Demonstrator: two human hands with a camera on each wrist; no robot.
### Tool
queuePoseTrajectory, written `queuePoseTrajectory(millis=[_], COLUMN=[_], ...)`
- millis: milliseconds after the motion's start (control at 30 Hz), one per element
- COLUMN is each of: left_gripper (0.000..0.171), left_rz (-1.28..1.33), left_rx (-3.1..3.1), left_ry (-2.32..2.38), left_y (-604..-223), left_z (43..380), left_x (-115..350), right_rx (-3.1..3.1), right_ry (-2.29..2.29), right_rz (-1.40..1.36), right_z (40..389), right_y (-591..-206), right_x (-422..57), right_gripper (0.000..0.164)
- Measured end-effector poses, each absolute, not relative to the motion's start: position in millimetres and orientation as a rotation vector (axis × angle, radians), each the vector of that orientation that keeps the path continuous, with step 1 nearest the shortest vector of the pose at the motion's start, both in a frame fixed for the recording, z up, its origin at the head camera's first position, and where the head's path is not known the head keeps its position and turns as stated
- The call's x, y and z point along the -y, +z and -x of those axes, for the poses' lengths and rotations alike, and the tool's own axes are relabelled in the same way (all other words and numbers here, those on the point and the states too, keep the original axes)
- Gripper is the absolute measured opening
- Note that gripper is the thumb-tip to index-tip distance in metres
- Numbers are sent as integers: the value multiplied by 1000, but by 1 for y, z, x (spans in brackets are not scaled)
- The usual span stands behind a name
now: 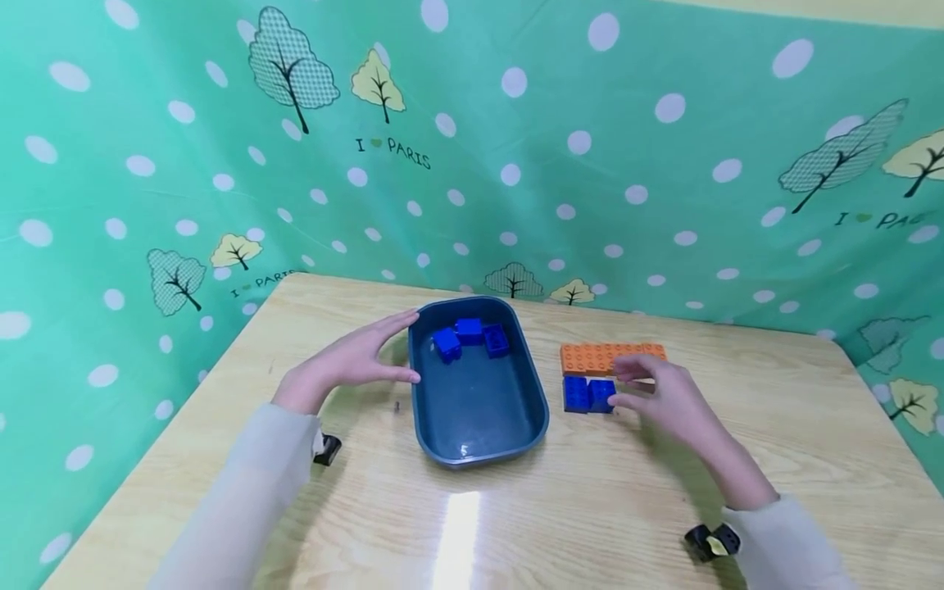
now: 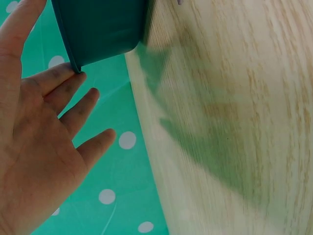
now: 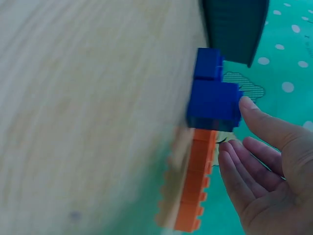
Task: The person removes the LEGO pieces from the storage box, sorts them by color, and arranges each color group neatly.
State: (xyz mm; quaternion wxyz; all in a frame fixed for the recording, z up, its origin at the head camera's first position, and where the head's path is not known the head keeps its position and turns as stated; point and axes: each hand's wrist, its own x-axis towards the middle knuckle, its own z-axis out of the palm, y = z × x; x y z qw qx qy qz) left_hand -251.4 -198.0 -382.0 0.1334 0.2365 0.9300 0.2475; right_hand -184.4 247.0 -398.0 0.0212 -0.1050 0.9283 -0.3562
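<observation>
A dark blue tray [image 1: 479,410] sits mid-table with three blue bricks [image 1: 469,332] at its far end. My left hand [image 1: 357,356] is at the tray's left side, thumb and fingers spread. In the left wrist view, fingertips [image 2: 78,78] touch the rim's corner. To the tray's right, two blue bricks [image 1: 576,395] stand side by side in front of a row of orange bricks [image 1: 590,358]. My right hand [image 1: 674,401] is beside the right blue brick [image 3: 213,105], thumb tip at its studded side, fingers loosely bent and partly hiding the orange row.
The wooden table [image 1: 590,508] ends at a green polka-dot cloth [image 1: 457,197] hanging behind and at the sides. A small dark speck [image 1: 397,406] lies left of the tray. Black devices [image 1: 327,450] are worn at both wrists.
</observation>
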Motion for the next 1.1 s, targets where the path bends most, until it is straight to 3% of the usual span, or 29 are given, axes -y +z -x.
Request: queuePoseTrajectory(millis=[433,1100], left_gripper=[103,102], left_rz=[-653,-651], left_rx=[-2704,-2704], left_ry=[708,703], left_y=[-380,-382], left_z=[256,253], left_x=[199,198], right_rx=[-2822,-2559], right_ry=[-1314,-1479], right_rz=[488,785], right_z=[205,208], right_y=[-371,-385], right_x=[-196,-89], right_gripper=[41,38])
